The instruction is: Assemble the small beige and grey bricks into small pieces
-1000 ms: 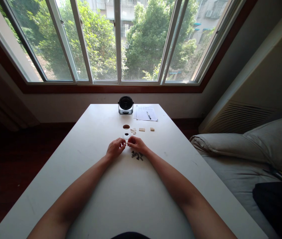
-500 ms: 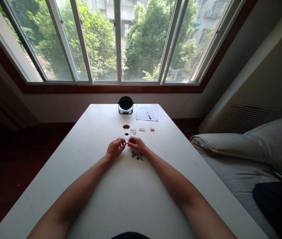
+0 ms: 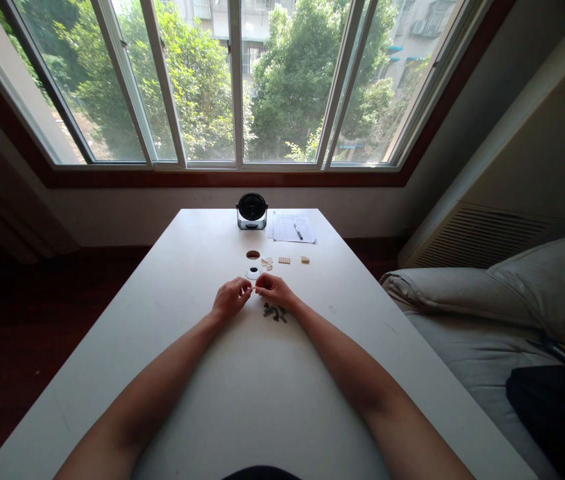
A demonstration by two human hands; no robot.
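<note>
My left hand (image 3: 233, 295) and my right hand (image 3: 273, 290) meet fingertip to fingertip over the middle of the white table (image 3: 202, 267). Both are closed in a pinch around one small pale piece (image 3: 254, 288), too small for me to name. Close below my right hand lies a loose pile of dark grey strips (image 3: 275, 313). Just beyond the fingers are a round table cap (image 3: 253, 273) with a dark centre and a scatter of small tan pieces (image 3: 267, 263).
Two small tan blocks, a left one (image 3: 284, 261) and a right one (image 3: 305, 260), lie farther right. A round hole (image 3: 253, 255) opens in the tabletop. A black round fan-like device (image 3: 252, 211) stands at the back beside papers (image 3: 287, 225) and a pen (image 3: 298, 231).
Only the fingertips shift very slightly around the small piece. Everything else on the table keeps its place.
</note>
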